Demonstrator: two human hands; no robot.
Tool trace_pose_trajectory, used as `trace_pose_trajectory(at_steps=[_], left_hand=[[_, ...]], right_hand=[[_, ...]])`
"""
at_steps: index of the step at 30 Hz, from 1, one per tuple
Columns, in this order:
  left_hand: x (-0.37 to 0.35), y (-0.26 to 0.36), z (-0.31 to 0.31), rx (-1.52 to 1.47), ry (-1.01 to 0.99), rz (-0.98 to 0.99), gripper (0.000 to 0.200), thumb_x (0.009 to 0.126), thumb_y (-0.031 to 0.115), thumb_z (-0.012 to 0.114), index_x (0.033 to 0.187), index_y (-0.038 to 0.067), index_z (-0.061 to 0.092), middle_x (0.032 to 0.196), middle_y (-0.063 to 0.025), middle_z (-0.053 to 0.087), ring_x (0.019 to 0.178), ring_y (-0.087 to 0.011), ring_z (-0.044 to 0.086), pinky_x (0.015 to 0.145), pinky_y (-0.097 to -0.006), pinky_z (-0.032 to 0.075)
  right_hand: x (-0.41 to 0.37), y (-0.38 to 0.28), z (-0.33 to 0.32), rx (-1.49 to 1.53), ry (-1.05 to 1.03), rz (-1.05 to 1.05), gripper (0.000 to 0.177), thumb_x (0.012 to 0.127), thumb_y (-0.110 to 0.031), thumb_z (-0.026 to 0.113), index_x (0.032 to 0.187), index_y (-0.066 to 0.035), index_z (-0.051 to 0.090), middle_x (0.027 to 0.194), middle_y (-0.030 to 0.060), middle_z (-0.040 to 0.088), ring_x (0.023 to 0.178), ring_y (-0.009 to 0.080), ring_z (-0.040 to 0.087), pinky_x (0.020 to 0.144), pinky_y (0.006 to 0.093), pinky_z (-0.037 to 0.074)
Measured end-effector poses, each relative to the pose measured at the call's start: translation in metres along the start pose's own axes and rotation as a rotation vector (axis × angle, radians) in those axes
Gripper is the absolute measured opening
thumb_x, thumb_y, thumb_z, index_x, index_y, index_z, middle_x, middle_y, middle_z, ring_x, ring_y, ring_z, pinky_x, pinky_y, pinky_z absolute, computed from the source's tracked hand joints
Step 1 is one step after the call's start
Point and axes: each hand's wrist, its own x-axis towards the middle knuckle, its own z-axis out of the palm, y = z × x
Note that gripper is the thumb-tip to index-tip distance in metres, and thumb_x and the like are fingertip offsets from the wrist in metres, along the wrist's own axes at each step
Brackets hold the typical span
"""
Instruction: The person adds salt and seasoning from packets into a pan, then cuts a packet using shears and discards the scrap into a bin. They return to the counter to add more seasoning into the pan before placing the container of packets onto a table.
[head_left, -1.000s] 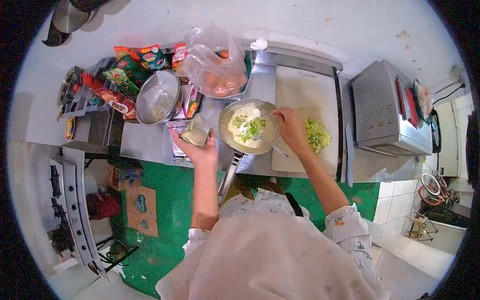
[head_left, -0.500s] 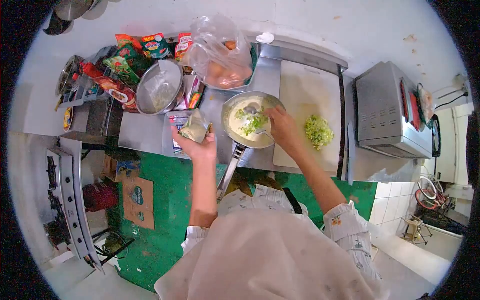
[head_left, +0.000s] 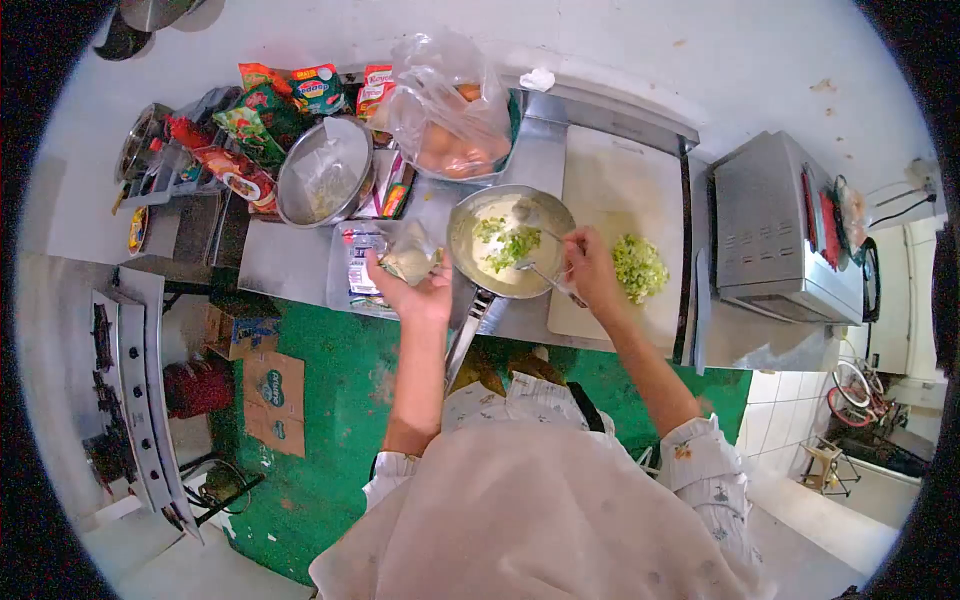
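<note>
My left hand (head_left: 418,292) is curled around a small opened foil sachet (head_left: 408,264), beside the pan's left edge. In my right hand (head_left: 592,268), at the pan's right rim, the fingers pinch the handle of a spoon (head_left: 521,211), whose bowl is over the pan. The steel pan (head_left: 456,250) contains a pale, creamy batter (head_left: 490,268) with chopped green vegetables (head_left: 518,242) on top. Another metal utensil (head_left: 541,272) leans on the rim below my right hand; its far end is hard to make out. More chopped greens (head_left: 640,267) lie on the white cutting board (head_left: 610,170).
A clear plastic tub (head_left: 345,295) with packets stands left of my left hand. Behind are a steel bowl (head_left: 345,205), a bag of eggs (head_left: 455,145) and several food packets (head_left: 265,125). A toaster oven (head_left: 765,230) stands right; a gas stove (head_left: 140,390) is at lower left.
My right hand has drawn back rightward from over the greens to the pan's rim, and the spoon has shifted right. The sachet stays in my left hand. The view has shifted slightly.
</note>
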Motion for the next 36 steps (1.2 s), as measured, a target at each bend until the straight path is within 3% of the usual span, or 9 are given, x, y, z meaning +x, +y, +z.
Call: trace_pose_trajectory(at_steps=[2,6,15,17,20,24,31,33,36], left_hand=[[-0.009,-0.009,0.004,-0.098,-0.035,-0.128,0.051,0.080,0.050,0.057,0.106,0.006,0.055,0.100,-0.0115,0.057,0.085,-0.0256,0.056,0.085,-0.0444,0.048],[-0.024,-0.034,0.013,-0.029,-0.117,-0.221,0.061,0.076,0.055,0.060,0.111,0.006,0.053,0.096,-0.0114,0.059,0.093,-0.0305,0.056,0.091,-0.0464,0.045],[-0.014,-0.022,0.000,-0.160,-0.279,-0.260,0.048,0.078,0.049,0.060,0.100,0.006,0.059,0.096,-0.0142,0.061,0.096,-0.0322,0.056,0.092,-0.0489,0.044],[-0.006,-0.007,-0.005,-0.162,-0.242,-0.205,0.054,0.076,0.051,0.060,0.100,0.002,0.057,0.095,-0.0139,0.060,0.094,-0.0311,0.057,0.092,-0.0470,0.045],[0.004,0.005,-0.012,-0.175,-0.239,-0.179,0.046,0.077,0.048,0.059,0.099,0.007,0.060,0.096,-0.0141,0.061,0.094,-0.0317,0.057,0.094,-0.0480,0.043],[-0.004,-0.002,-0.004,-0.158,-0.221,-0.161,0.047,0.078,0.049,0.059,0.101,0.008,0.059,0.096,-0.0141,0.061,0.095,-0.0321,0.056,0.095,-0.0490,0.043],[-0.006,-0.005,-0.004,-0.159,-0.251,-0.186,0.047,0.078,0.046,0.059,0.106,0.008,0.058,0.099,-0.0148,0.061,0.101,-0.0341,0.054,0.098,-0.0523,0.038],[-0.008,-0.005,-0.002,-0.196,-0.295,-0.222,0.043,0.078,0.042,0.059,0.103,0.007,0.061,0.102,-0.0152,0.061,0.105,-0.0357,0.052,0.101,-0.0531,0.035],[-0.012,-0.014,-0.001,-0.129,-0.325,-0.199,0.054,0.078,0.052,0.058,0.112,0.010,0.054,0.104,-0.0152,0.058,0.105,-0.0334,0.053,0.098,-0.0510,0.038]], right_hand=[[0.002,-0.013,-0.013,1.147,-0.325,0.689,0.017,0.088,-0.009,0.050,0.105,-0.006,0.048,0.074,0.0065,0.053,0.070,0.0163,0.055,0.060,0.0283,0.045],[-0.009,-0.062,-0.023,1.381,-0.290,0.643,0.019,0.089,-0.014,0.051,0.106,-0.007,0.048,0.072,0.0013,0.049,0.060,0.0099,0.047,0.053,0.0243,0.041],[0.006,-0.021,-0.040,0.618,0.050,0.412,0.021,0.090,-0.025,0.052,0.090,-0.006,0.060,0.060,-0.0029,0.040,0.054,0.0061,0.038,0.047,0.0219,0.031],[0.005,0.034,-0.041,0.215,0.229,0.121,0.024,0.091,-0.026,0.049,0.089,-0.003,0.058,0.062,0.0038,0.046,0.056,0.0143,0.044,0.052,0.0290,0.037],[-0.008,0.119,-0.007,-0.081,0.152,0.199,0.023,0.091,-0.023,0.049,0.087,-0.002,0.056,0.068,0.0131,0.053,0.063,0.0279,0.052,0.061,0.0381,0.042],[-0.032,0.113,0.025,-0.017,0.210,0.237,0.018,0.088,-0.018,0.051,0.089,-0.001,0.054,0.079,0.0209,0.060,0.077,0.0387,0.058,0.067,0.0446,0.044],[-0.042,0.083,0.025,-0.141,0.024,0.439,0.022,0.087,-0.020,0.052,0.096,0.000,0.057,0.094,0.0215,0.060,0.086,0.0368,0.058,0.073,0.0425,0.045],[-0.045,0.080,0.018,-0.469,0.177,0.278,0.026,0.082,-0.022,0.059,0.102,-0.005,0.058,0.093,0.0182,0.061,0.088,0.0374,0.058,0.077,0.0485,0.045],[-0.035,0.018,-0.028,-0.202,0.302,0.120,0.034,0.080,-0.016,0.062,0.110,-0.002,0.056,0.106,0.0172,0.058,0.098,0.0327,0.056,0.084,0.0388,0.044]])
